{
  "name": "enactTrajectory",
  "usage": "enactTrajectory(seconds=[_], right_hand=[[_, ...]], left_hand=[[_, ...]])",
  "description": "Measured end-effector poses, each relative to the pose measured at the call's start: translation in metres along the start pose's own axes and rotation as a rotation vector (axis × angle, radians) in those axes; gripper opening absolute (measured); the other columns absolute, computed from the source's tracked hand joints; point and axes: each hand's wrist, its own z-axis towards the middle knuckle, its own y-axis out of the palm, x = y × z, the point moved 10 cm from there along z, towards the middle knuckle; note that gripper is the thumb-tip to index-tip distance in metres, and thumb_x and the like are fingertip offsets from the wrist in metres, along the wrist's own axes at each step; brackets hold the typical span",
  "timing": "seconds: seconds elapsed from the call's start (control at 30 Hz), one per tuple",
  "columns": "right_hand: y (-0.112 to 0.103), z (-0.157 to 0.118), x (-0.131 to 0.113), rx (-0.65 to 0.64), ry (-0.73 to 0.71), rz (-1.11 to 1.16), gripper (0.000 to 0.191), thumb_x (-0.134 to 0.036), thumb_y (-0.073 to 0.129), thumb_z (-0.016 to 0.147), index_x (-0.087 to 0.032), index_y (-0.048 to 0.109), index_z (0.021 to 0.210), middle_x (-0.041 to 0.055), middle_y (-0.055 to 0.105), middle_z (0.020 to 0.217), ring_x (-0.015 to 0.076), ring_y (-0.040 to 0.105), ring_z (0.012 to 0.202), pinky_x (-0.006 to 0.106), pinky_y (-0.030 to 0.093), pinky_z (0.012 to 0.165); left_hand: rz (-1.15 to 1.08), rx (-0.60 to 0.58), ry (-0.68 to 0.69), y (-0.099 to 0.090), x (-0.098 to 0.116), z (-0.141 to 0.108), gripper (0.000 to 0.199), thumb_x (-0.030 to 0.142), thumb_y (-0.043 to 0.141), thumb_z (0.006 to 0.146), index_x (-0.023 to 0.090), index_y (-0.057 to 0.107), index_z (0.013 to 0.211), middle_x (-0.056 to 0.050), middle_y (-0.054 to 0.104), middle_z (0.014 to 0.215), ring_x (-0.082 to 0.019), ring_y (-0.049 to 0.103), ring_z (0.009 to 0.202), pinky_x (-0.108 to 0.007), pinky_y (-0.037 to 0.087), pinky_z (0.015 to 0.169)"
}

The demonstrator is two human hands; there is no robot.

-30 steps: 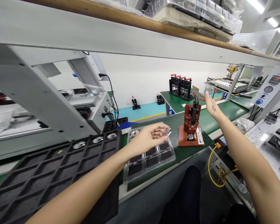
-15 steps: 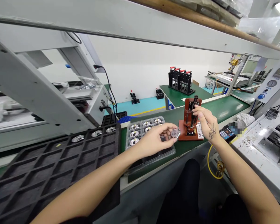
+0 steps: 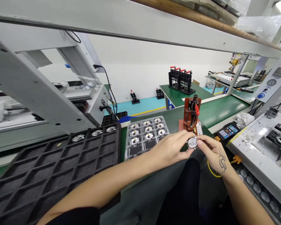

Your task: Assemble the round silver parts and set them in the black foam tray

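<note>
Watch case (image 3: 192, 143) is held in the air just in front of the press (image 3: 189, 110), on the person's side of it, with the printed back turned up. The left hand (image 3: 171, 146) grips its left rim between thumb and fingers, and the right hand (image 3: 214, 153) pinches the opposite rim with thumb and fingertips. Both holds are only on the narrow rim, so I judge that a slip is the first danger: smooth metal could escape if one hand loosens before the other is firm. It might then strike the bench (image 3: 174, 120) in front of the press, or fall past its edge. A finger mark or a scratch on the shiny back is also possible, if a thumb slides across it. The red handle (image 3: 197, 109) on the press stands just beyond the hands; a quick lift could make the knuckles, or the case, knock against it. To the left of the press, the left forearm (image 3: 121, 168) lies close to the clear tray (image 3: 142, 149), and a low movement of it may catch the rim and disturb the round parts (image 3: 149, 136) inside.
</note>
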Motion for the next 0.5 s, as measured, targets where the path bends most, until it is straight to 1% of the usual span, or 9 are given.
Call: enactTrajectory(seconds=[0.07, 0.13, 0.2, 0.27, 0.33, 0.37, 0.43, 0.47, 0.5], right_hand=[[0.002, -0.003, 0.004, -0.014, 0.05, 0.086, 0.024, -0.045, 0.071, 0.1, -0.023, 0.079, 0.106, 0.0021, 0.075, 0.084, 0.02, 0.073, 0.083, 0.032, 0.059, 0.081], [0.001, -0.004, 0.006, -0.017, 0.078, 0.147, 0.026, -0.047, 0.073, 0.098, -0.022, 0.079, 0.103, 0.0015, 0.073, 0.08, 0.018, 0.07, 0.076, 0.029, 0.058, 0.075], [-0.001, -0.005, 0.009, -0.013, 0.104, 0.188, 0.029, -0.049, 0.075, 0.096, -0.021, 0.079, 0.102, 0.0019, 0.073, 0.078, 0.0169, 0.067, 0.071, 0.029, 0.057, 0.07], [0.001, -0.009, 0.012, -0.022, 0.118, 0.2, 0.032, -0.051, 0.075, 0.096, -0.02, 0.08, 0.103, 0.0028, 0.074, 0.078, 0.0171, 0.067, 0.069, 0.029, 0.057, 0.068], [0.006, -0.016, 0.017, -0.053, 0.121, 0.163, 0.034, -0.053, 0.074, 0.097, -0.021, 0.081, 0.105, 0.0041, 0.076, 0.081, 0.0181, 0.069, 0.073, 0.029, 0.059, 0.07], [0.009, -0.02, 0.02, -0.069, 0.126, 0.129, 0.035, -0.054, 0.073, 0.098, -0.021, 0.081, 0.107, 0.0051, 0.078, 0.085, 0.0189, 0.071, 0.076, 0.03, 0.06, 0.073], [0.014, -0.029, 0.032, -0.088, 0.15, 0.051, 0.038, -0.056, 0.071, 0.098, -0.023, 0.082, 0.114, 0.0074, 0.082, 0.097, 0.0213, 0.075, 0.085, 0.032, 0.064, 0.081], [0.016, -0.034, 0.041, -0.094, 0.171, 0.015, 0.041, -0.058, 0.072, 0.097, -0.024, 0.082, 0.117, 0.0085, 0.083, 0.103, 0.0231, 0.078, 0.09, 0.033, 0.065, 0.087], [0.016, -0.039, 0.05, -0.098, 0.193, -0.016, 0.044, -0.06, 0.072, 0.095, -0.024, 0.083, 0.119, 0.0095, 0.084, 0.108, 0.0251, 0.079, 0.095, 0.035, 0.065, 0.091]], left_hand=[[-0.052, -0.017, 0.003, 0.001, 0.004, 0.004, 0.03, 0.023, 0.062, 0.099, 0.019, 0.062, 0.129, -0.008, 0.072, 0.107, -0.022, 0.072, 0.09, -0.035, 0.061, 0.078], [-0.179, -0.043, -0.051, 0.003, 0.003, 0.007, 0.034, 0.022, 0.065, 0.097, 0.021, 0.063, 0.131, -0.007, 0.072, 0.107, -0.02, 0.071, 0.086, -0.035, 0.061, 0.08], [-0.425, -0.064, -0.184, 0.007, -0.005, 0.006, 0.044, 0.024, 0.074, 0.093, 0.023, 0.061, 0.136, -0.005, 0.072, 0.107, -0.018, 0.073, 0.085, -0.035, 0.063, 0.082], [-0.752, -0.077, -0.371, 0.018, -0.016, -0.002, 0.05, 0.031, 0.081, 0.09, 0.022, 0.06, 0.135, -0.004, 0.073, 0.104, -0.018, 0.076, 0.085, -0.035, 0.064, 0.081], [-1.012, -0.099, -0.524, 0.034, -0.024, -0.015, 0.047, 0.041, 0.086, 0.088, 0.018, 0.063, 0.122, -0.005, 0.075, 0.096, -0.019, 0.077, 0.082, -0.035, 0.065, 0.079], [-1.081, -0.112, -0.57, 0.04, -0.029, -0.021, 0.046, 0.046, 0.087, 0.086, 0.016, 0.065, 0.113, -0.006, 0.076, 0.092, -0.019, 0.077, 0.08, -0.035, 0.065, 0.078], [-1.081, -0.114, -0.614, 0.043, -0.05, -0.036, 0.048, 0.052, 0.088, 0.084, 0.014, 0.067, 0.104, -0.008, 0.077, 0.087, -0.019, 0.077, 0.076, -0.036, 0.064, 0.077], [-1.006, -0.081, -0.626, 0.035, -0.068, -0.045, 0.047, 0.052, 0.087, 0.085, 0.014, 0.068, 0.104, -0.008, 0.078, 0.087, -0.02, 0.077, 0.076, -0.036, 0.064, 0.077], [-0.868, -0.028, -0.647, 0.02, -0.091, -0.057, 0.043, 0.05, 0.084, 0.088, 0.014, 0.069, 0.106, -0.009, 0.079, 0.088, -0.02, 0.076, 0.077, -0.037, 0.064, 0.078]])
